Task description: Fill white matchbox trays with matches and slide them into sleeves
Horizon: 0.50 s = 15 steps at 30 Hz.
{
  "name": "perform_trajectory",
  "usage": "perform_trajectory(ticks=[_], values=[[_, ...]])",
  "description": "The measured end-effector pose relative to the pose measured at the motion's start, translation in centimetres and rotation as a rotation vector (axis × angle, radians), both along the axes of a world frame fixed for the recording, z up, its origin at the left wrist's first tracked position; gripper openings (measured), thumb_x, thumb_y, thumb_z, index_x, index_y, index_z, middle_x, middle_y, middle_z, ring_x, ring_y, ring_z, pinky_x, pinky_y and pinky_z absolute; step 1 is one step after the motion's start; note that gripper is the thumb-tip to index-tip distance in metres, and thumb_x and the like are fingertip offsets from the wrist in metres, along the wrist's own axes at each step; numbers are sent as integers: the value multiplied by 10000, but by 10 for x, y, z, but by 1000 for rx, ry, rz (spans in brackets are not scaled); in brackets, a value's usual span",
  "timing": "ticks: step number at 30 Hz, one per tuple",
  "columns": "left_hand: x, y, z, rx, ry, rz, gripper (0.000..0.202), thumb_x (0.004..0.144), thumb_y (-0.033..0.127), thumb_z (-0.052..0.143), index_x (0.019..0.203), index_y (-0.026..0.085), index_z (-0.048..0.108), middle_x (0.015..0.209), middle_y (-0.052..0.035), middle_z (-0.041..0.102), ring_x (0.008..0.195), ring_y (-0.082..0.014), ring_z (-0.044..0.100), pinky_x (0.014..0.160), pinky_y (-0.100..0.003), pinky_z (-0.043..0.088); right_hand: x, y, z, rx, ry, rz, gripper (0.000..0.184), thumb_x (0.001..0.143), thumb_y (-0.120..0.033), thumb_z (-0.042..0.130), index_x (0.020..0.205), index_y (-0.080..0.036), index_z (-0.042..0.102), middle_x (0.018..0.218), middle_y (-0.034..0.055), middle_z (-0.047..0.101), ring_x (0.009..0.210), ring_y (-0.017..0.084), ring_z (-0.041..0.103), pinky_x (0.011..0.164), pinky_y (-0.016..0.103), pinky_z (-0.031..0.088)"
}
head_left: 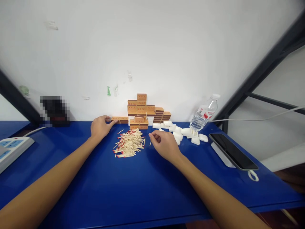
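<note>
A heap of red-tipped matches lies on the blue table. Behind it, orange matchboxes are stacked against the white wall. My left hand reaches to the flat matchbox at the stack's left end, fingers curled on its edge. My right hand rests just right of the heap, fingers pinched together near a single match; what they hold is too small to name. White inner trays lie scattered to the right.
A clear water bottle leans at the back right. A black phone lies on a white stand at the right edge. A white power strip sits at the left, with a dark object behind it.
</note>
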<state>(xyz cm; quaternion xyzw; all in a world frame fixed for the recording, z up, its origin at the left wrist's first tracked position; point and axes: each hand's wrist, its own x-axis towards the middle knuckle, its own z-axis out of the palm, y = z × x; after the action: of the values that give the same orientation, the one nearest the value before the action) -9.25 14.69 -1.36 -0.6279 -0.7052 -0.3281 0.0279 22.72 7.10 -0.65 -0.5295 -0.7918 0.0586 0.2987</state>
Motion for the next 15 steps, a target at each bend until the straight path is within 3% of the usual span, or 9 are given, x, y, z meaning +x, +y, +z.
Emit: perform_trajectory(ticks=[3,7,11,15], values=[[-5,-18,9,30,17,-51,474,884,572,666,1118,168,745,1072,-123,785,971,-302,708,856,-389,510,15,13,2,-5,-46,-97,293,1021,-343,531,836,-206,712,718,40,708,661,194,624,636,296,354],[-12,-47,16,44,-16,-217,317,905,492,633,925,211,780,904,-52,790,812,-229,707,791,-333,524,47,34,7,-41,-130,-216,170,957,-247,602,876,-177,734,748,67,701,695,208,616,632,305,312],[-6,-71,16,110,-71,-314,265,896,464,667,894,220,768,880,-22,778,769,-181,684,746,-291,533,66,41,10,-80,-207,-117,193,953,-344,661,879,-180,730,823,54,689,752,189,606,652,288,339],[11,-85,14,237,-27,-435,225,950,393,628,907,208,747,812,-15,731,710,-158,628,697,-293,504,64,40,6,-108,-261,-23,265,918,-440,728,928,-176,740,901,58,677,792,186,604,681,278,369]])
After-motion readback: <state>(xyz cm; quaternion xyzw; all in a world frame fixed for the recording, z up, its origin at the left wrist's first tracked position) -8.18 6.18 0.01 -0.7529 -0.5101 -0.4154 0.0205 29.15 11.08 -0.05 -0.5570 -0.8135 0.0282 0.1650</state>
